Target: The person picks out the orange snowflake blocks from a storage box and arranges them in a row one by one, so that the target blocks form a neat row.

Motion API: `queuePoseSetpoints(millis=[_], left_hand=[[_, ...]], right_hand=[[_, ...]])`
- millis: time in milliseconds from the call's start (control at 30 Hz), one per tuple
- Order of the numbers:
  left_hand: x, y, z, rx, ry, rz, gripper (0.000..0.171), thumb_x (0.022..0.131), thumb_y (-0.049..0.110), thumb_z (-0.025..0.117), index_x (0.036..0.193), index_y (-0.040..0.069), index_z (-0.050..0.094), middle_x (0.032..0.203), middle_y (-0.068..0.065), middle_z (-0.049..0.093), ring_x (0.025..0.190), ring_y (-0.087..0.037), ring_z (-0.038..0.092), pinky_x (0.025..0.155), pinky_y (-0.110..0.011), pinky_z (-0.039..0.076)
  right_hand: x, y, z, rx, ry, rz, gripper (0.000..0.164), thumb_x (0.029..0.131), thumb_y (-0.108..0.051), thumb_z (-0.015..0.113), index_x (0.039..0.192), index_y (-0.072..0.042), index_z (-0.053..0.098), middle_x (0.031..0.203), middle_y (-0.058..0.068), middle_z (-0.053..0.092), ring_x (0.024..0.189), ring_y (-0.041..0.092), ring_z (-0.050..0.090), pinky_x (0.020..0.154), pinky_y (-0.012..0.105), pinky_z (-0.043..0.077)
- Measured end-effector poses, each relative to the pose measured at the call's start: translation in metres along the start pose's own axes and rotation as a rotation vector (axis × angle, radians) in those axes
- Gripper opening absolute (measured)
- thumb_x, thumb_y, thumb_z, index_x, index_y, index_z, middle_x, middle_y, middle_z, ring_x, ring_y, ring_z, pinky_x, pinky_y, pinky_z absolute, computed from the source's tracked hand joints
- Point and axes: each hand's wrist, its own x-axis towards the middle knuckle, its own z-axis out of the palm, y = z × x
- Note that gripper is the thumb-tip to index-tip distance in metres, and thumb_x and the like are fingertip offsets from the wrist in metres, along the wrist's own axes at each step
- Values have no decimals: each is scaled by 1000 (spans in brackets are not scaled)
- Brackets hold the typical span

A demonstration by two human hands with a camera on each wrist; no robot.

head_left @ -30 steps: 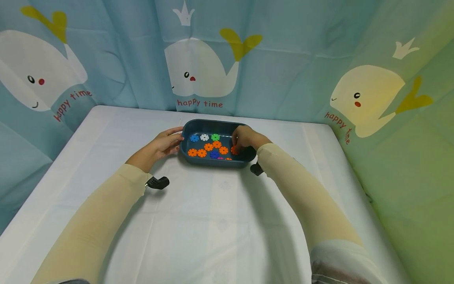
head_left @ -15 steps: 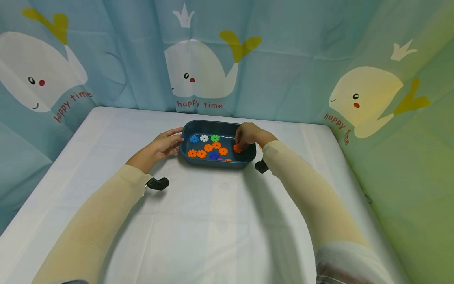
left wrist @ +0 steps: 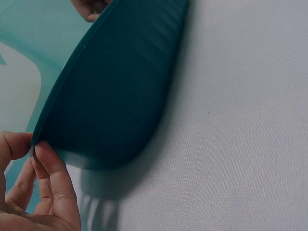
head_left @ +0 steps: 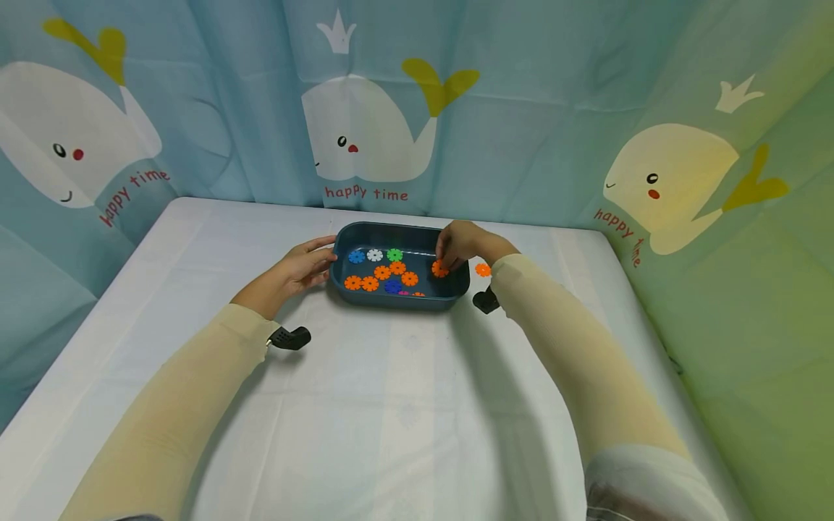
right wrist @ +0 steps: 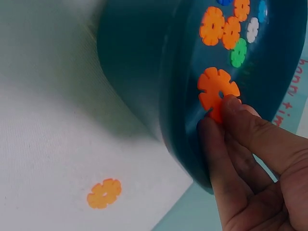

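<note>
A dark blue-green plastic basin point(head_left: 404, 300) stands on the white table, holding several flower-shaped snowflake discs, among them a green disc point(head_left: 394, 255), a white disc point(head_left: 374, 255) and a dark blue disc point(head_left: 393, 286). My left hand point(head_left: 301, 266) pinches the basin's left rim between thumb and fingers, plain in the left wrist view. At the basin's right end, my right hand point(head_left: 461, 242) pinches an orange snowflake disc point(right wrist: 215, 91) between thumb and fingertips, above the basin's floor. Outside, right of the basin, another orange disc point(head_left: 483, 270) lies on the table.
The white-covered table point(head_left: 365, 405) extends in front of the basin and to both sides. Behind it hangs a blue curtain point(head_left: 521, 145) printed with whales. A black wrist device point(head_left: 290, 338) sits at the left wrist, and a second one point(head_left: 485, 300) at the right.
My right hand has shifted slightly right and up with the orange disc coming away from the basin's floor. The orange disc on the table has come into sight. My left hand stays at the rim.
</note>
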Motion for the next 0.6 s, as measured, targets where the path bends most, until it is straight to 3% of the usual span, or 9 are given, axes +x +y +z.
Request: queuePoseSetpoints(millis=[233,600], left_hand=[[-1,0,0,0,7,-3,60,97,10,57,152,23,39,148,-6,46,94,-7,60,66,-17,51],[0,0,0,1,11,-9,59,98,10,56,152,24,39,151,-7,44,88,-5,61,63,-17,52]], right_hand=[[-3,0,-7,55,-13,15,21,88,10,64,109,7,65,115,19,64,95,28,66,88,36,56],[-11,5,-19,98,-7,9,23,89,8,63,112,9,64,110,21,69,100,33,68,89,37,56]])
